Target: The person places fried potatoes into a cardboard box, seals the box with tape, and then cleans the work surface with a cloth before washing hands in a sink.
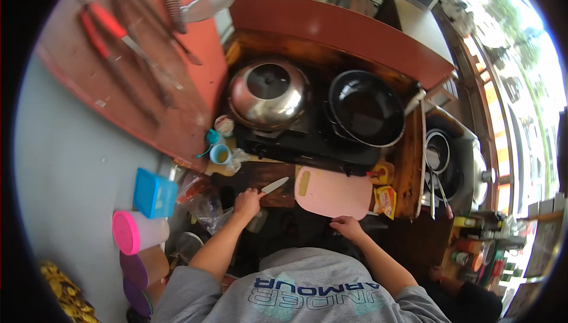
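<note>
My left hand (pixel 247 204) is closed round the handle of a small kitchen knife (pixel 276 186), whose pale blade points right and away from me over the dark wooden counter edge (pixel 260 172). To the right of the blade lies a pink cutting board (pixel 337 193) with a handle slot at its left end; nothing lies on its surface. My right hand (pixel 348 228) is just in front of the board's near edge, its fingers curled together. Whatever they may hold is too small or hidden to make out.
Behind the board stands a black gas stove (pixel 307 151) with a domed metal pot (pixel 269 101) and a black wok (pixel 367 109). A blue cup (pixel 220 154) is left of it. A yellow packet (pixel 385 201) lies right of the board. Another person's hand (pixel 436 273) shows at lower right.
</note>
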A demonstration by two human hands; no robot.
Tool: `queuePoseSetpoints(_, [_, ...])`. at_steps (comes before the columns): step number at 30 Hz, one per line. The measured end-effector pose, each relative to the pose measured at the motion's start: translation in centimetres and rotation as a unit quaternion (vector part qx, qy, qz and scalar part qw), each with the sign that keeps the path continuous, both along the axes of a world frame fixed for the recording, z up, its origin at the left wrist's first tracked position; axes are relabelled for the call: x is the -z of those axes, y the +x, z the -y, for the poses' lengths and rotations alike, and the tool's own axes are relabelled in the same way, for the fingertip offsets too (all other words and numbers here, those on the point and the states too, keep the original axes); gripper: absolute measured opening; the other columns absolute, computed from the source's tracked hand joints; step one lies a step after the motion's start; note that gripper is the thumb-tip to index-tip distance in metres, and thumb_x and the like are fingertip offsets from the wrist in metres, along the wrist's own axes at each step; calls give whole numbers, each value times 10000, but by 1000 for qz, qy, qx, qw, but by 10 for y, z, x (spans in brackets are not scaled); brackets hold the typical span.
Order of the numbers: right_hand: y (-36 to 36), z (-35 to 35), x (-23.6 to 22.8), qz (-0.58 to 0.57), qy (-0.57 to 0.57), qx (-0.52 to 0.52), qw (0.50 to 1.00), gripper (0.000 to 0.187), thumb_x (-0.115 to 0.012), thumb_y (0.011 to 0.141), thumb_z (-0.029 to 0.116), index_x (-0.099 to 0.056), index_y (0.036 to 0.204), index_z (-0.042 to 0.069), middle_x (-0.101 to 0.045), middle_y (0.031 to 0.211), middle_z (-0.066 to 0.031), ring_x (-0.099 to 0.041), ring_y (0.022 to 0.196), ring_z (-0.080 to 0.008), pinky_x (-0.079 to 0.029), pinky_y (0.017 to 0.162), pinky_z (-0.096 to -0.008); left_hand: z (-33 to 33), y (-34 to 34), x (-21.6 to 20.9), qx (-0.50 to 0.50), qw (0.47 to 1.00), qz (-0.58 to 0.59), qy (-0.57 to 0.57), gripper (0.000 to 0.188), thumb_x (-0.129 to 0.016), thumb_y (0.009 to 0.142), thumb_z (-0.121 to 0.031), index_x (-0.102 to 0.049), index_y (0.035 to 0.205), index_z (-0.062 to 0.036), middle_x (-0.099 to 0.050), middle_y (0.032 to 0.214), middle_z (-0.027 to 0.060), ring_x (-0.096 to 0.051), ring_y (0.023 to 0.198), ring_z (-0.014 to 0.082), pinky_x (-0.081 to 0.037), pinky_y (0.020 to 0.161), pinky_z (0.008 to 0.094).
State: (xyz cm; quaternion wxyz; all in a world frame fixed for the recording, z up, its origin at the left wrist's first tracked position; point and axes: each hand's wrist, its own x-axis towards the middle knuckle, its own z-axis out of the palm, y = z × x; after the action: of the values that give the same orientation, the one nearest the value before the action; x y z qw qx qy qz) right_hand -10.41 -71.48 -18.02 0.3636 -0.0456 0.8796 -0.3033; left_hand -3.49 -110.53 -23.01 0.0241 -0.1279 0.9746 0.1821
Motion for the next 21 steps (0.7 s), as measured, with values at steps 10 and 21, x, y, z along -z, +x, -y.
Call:
queuePoseSetpoints(10, [23, 12, 49, 99, -81, 84, 988, 353, -720, 863, 323, -748, 1070, 38, -720, 893, -75, -669, 850, -169, -535, 766, -323, -70, -38, -24, 16, 990, 137, -4, 324, -640, 876, -344, -724, 827, -35, -709, 805, 227, -704, 767, 420, -565, 703, 515])
queuePoseSetpoints(21, [10, 15, 69, 369, -389, 414, 736, 702, -607, 925, 289, -303, 1528, 94, -401, 1500, -103, -461, 1296, -360, -406, 1052, -500, -161, -40, -27, -10, 981, -10, 196, 361, -712, 856, -381, -694, 814, -23, -690, 742, 205, -693, 740, 400, -546, 673, 480])
